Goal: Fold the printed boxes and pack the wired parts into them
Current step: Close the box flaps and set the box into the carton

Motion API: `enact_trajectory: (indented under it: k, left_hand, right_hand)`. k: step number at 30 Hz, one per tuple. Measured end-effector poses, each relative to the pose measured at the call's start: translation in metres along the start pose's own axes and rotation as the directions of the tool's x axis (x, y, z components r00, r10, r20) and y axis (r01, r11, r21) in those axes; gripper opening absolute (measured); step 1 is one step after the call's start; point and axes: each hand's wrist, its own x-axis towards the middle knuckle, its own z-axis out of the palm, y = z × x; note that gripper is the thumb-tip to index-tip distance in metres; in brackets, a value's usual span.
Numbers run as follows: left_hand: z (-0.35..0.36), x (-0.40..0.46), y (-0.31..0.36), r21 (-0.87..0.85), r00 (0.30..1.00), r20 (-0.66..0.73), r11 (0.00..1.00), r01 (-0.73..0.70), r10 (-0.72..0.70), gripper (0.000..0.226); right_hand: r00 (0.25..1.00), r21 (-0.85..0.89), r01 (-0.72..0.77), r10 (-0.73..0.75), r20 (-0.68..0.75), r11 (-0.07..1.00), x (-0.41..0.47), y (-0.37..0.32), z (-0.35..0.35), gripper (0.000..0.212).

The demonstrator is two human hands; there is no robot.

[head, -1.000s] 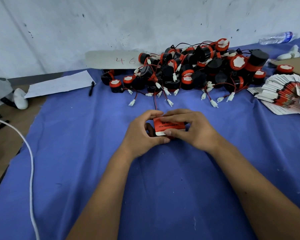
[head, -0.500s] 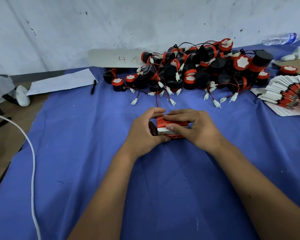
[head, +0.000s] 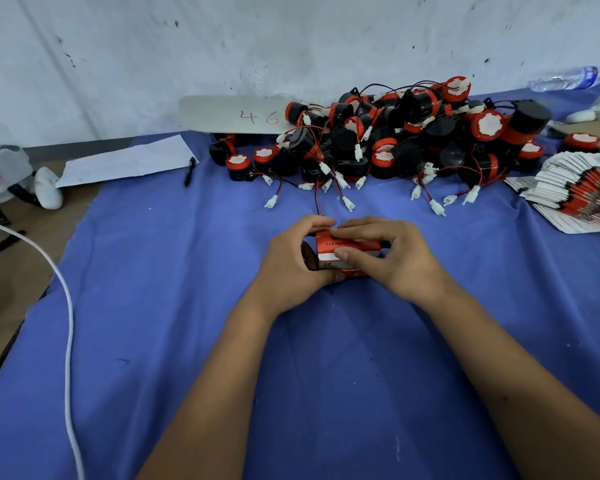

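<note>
Hands held one box (head: 347,252) together on the cloth (head: 187,306): left hand (head: 291,263) gripped its left end, right hand (head: 392,258) pinched the top. Flap probably needed firm, even pressing. Behind the box lay the parts (head: 395,140); to its right, flat boxes (head: 579,195).

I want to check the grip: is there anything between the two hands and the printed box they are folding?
Nothing visible: the left hand and right hand grip the printed box directly, above the blue cloth.

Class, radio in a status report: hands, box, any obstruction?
Left hand and right hand both grip the printed box. Wired parts piled behind. Nothing in the way.
</note>
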Motion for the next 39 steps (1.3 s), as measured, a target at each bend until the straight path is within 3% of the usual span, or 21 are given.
enact_trajectory:
  k: [5,10,15,20,22,25,31,36,39]
  left_hand:
    - [-0.004,0.0,0.0,-0.047,0.999,0.038,0.999,-0.011,0.013,0.057]
    - [-0.012,0.001,-0.004,-0.248,0.998,0.035,0.966,0.066,-0.059,0.033]
    - [-0.007,0.003,-0.006,-0.222,0.996,-0.08,0.975,0.027,-0.045,0.018]
    - [-0.008,0.003,-0.006,-0.153,0.987,-0.152,0.985,-0.084,0.06,0.027]
    - [-0.007,0.004,-0.007,-0.191,0.986,-0.16,0.978,-0.084,0.053,0.027]
    - [-0.005,0.003,-0.006,-0.267,0.987,-0.159,0.962,-0.057,0.014,0.021]
    - [-0.011,0.002,-0.008,-0.187,0.992,-0.129,0.981,-0.043,0.019,0.016]
    - [-0.012,0.0,-0.008,-0.058,0.99,-0.126,0.996,-0.072,0.064,0.019]
    - [-0.01,0.0,-0.007,0.159,0.965,-0.156,0.969,-0.187,0.212,0.019]
  right_hand:
    - [0.998,0.113,-0.056,0.053,0.03,0.992,0.001,0.001,-0.001,0.022]
    - [0.996,0.009,-0.072,0.072,-0.046,0.997,0.001,0.003,0.003,0.024]
    - [0.985,-0.122,-0.027,0.005,-0.174,0.992,-0.001,0.002,0.007,0.026]
    - [0.988,-0.151,0.099,-0.115,-0.1,0.983,-0.001,0.003,0.003,0.02]
    - [0.991,-0.144,0.11,-0.119,-0.055,0.983,0.0,0.004,0.0,0.021]
    - [0.991,-0.077,0.083,-0.091,-0.101,0.994,-0.001,0.005,-0.001,0.016]
    - [0.991,-0.098,0.089,-0.098,-0.091,0.991,-0.001,0.004,-0.002,0.008]
    - [0.981,-0.172,0.177,-0.189,-0.054,0.969,-0.004,0.005,-0.004,0.013]
    - [0.954,-0.348,0.253,-0.293,-0.066,0.903,-0.003,0.005,-0.003,0.011]
